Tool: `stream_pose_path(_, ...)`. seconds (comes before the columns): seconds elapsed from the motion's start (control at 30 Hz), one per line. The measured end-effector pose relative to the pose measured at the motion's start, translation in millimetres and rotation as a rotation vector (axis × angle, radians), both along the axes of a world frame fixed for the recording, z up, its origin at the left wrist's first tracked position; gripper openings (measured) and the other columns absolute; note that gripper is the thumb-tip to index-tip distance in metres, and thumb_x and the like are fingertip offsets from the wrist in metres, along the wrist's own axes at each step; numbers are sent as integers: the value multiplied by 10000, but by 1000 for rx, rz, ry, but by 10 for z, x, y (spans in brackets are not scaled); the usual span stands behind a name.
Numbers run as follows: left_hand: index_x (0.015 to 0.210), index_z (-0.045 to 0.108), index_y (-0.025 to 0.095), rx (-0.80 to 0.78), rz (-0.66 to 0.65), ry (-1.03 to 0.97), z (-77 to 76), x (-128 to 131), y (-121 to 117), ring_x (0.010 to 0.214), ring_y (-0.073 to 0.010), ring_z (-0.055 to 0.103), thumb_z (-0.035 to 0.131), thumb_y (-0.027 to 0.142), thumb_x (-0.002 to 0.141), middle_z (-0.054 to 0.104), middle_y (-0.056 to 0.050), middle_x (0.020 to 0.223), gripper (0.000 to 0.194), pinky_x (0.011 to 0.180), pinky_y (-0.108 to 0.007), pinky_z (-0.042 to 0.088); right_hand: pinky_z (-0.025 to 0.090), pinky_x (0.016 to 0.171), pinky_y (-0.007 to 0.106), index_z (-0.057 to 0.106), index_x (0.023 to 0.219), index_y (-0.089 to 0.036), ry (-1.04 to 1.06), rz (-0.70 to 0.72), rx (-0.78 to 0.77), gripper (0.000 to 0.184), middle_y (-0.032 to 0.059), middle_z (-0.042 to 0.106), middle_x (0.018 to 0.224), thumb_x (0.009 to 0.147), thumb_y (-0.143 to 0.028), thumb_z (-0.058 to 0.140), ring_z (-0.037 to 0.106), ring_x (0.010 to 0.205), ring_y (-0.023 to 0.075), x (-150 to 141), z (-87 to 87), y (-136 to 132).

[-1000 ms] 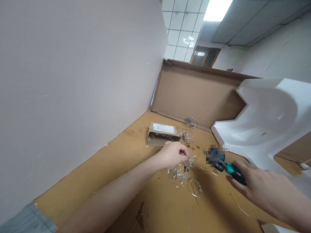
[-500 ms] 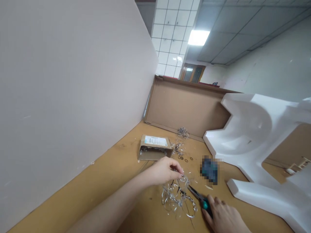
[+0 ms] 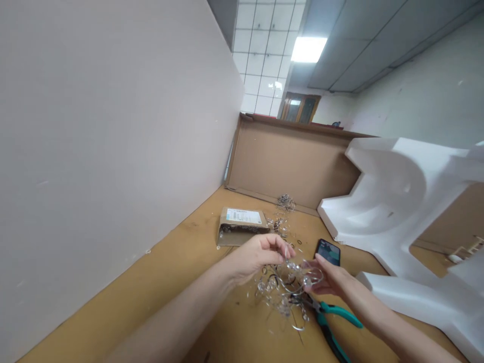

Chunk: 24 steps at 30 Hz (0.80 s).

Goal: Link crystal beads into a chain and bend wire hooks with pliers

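Observation:
My left hand (image 3: 260,254) pinches shiny wire at the top of a loose tangle of silvery wire loops and clear beads (image 3: 282,295). My right hand (image 3: 328,277) is at the tangle's right side, thumb and fingers around a wire loop with a clear bead (image 3: 307,280); its fingertips are partly hidden behind the wire. Below that hand, a pair of pliers with teal and black handles (image 3: 333,338) lies on the tan tabletop (image 3: 227,333), handles spread and jaws among the wires.
A dark phone (image 3: 328,250) lies beyond my right hand. An open cardboard box with a label (image 3: 242,217) stands behind my left hand, near small wire piles (image 3: 286,201). White foam packing (image 3: 378,201) is at right, a large pale panel (image 3: 132,126) at left, and a cardboard tray (image 3: 291,161) at the back.
My right hand has let go of the pliers, which now lie on the table, and has moved up and left to the wires. My left hand still pinches wire, slightly higher.

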<state>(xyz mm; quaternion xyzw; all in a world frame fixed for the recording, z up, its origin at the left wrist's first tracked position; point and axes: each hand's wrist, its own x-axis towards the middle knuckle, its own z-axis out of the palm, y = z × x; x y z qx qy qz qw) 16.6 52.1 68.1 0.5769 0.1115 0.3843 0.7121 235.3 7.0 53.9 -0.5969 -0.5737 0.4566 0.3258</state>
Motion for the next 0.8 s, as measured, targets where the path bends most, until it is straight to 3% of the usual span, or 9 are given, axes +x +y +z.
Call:
stream_pose_path(0.07,665,574,145,-37,15,-55,-27,11,26,819,-123,534,563,43,609,607,-38,866,117,786,-249,351,458,789,391,572,1062,-183,237,-24,-54,579,98,652,991,803,-620,294,647,783,235,-119,54,27)
stream_pose_path(0.17,643,559,144,-58,110,-47,-96,28,95,826,-131,528,529,35,591,608,-36,866,125,770,-247,346,468,776,396,506,1176,-208,341,-24,20,563,109,585,1153,809,-599,333,628,855,235,-301,113,34)
stream_pose_path(0.27,657,566,147,-50,246,47,-143,25,155,810,-138,530,514,40,582,608,-19,809,140,744,-248,348,431,853,396,510,1182,-220,282,8,199,526,106,548,1216,822,-569,352,523,1068,241,-449,196,63)
stream_pose_path(0.33,674,576,146,-12,253,119,-142,10,171,786,-134,534,515,45,587,602,-6,758,146,738,-249,351,399,897,394,492,1198,-228,206,23,291,510,100,554,1205,788,-530,463,490,1111,232,-512,234,101)
stream_pose_path(0.47,691,577,146,60,191,211,-101,-20,158,734,-118,533,546,68,613,590,9,712,115,736,-252,368,465,788,387,485,1185,-225,106,54,287,585,80,609,1094,655,-401,660,579,949,231,-568,194,161)
stream_pose_path(0.57,719,578,147,98,191,263,-92,-19,148,739,-111,530,576,99,642,590,3,756,91,737,-253,380,485,652,325,572,1052,-206,50,38,285,426,46,650,938,671,-385,635,594,809,207,-563,98,178)
stream_pose_path(0.67,784,584,151,154,224,323,-94,-11,148,767,-119,532,610,182,683,584,-9,788,109,764,-270,393,447,530,264,618,881,-199,127,-105,289,265,10,628,748,718,-400,560,556,649,168,-508,-13,205)
stream_pose_path(0.8,952,553,172,220,394,357,-85,-13,154,942,-169,510,602,356,730,562,-66,987,293,851,-314,381,392,465,228,598,806,-208,245,-408,366,226,-9,547,664,758,-380,461,494,575,145,-374,-147,266)
